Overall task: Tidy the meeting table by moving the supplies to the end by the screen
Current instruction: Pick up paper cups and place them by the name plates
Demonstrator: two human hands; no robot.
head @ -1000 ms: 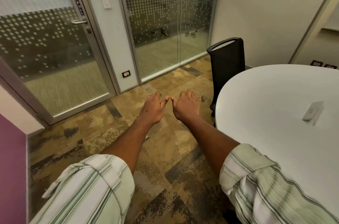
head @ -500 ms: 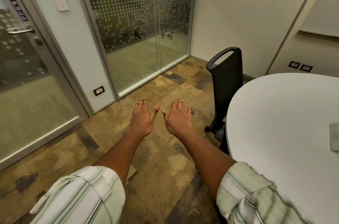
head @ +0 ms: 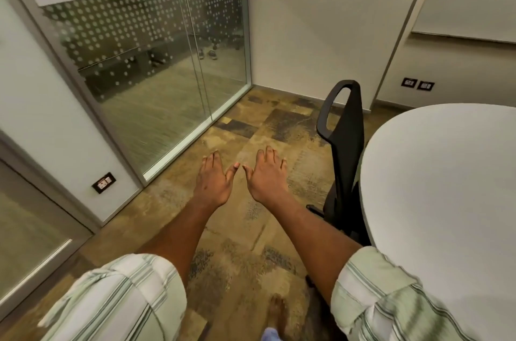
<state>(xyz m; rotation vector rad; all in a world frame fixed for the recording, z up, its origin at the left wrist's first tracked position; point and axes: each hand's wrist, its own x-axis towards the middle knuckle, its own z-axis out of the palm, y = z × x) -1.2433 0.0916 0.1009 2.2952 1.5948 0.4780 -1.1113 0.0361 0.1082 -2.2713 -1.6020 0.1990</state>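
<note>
supplies seen earlier on the table have slipped out of frame; none visible now. left hand and right hand flat, fingers straight, empty, over floor. judgement: face table, locate supplies before reaching.

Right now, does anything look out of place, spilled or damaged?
Nothing stands out. The black chair stands upright beside the white table, the carpet looks patterned, not stained, and the left hand and right hand are empty.

No text, label, brand or number can be read; the socket plate at lower left and the twin sockets at upper right are too small to make out any marking
</note>
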